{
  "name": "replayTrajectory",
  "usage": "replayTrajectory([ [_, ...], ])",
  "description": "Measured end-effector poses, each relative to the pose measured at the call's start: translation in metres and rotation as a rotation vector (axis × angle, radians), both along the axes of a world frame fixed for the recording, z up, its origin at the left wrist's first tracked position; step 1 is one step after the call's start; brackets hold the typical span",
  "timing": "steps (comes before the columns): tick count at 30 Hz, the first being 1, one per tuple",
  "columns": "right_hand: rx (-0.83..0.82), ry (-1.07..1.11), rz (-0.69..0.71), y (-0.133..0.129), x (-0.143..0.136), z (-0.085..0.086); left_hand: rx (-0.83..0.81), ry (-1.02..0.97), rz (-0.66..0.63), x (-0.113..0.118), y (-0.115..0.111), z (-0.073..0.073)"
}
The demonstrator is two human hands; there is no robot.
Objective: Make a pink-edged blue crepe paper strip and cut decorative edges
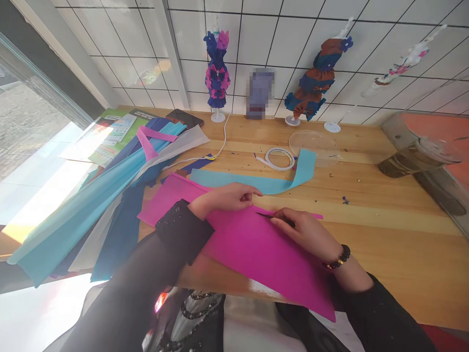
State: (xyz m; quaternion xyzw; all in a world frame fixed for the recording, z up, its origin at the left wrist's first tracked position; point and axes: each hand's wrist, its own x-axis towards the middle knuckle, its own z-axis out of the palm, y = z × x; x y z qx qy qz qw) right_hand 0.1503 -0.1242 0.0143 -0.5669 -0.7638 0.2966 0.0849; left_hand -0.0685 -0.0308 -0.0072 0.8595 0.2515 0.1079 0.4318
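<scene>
Resting the left hand [232,196] on pink paper [252,244] overhanging the tabletop's [384,244] front edge, can't tell if gripping it. Pinching a blade [263,214] in the right hand [306,232] tho.

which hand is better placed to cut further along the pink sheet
Probably the right hand: it grips a dark pointed tool whose tip lies near the far edge of the pink sheet. The left hand is over that edge with no tool visible, so it seems better suited to steadying.
</scene>
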Motion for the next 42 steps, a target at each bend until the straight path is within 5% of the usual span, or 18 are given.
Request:
replayTrajectory([
  [42, 0.032, 0.034, 0.003, 0.004, -0.012, -0.005, -0.058, -0.001, -0.004, -0.006, 0.007, -0.003],
])
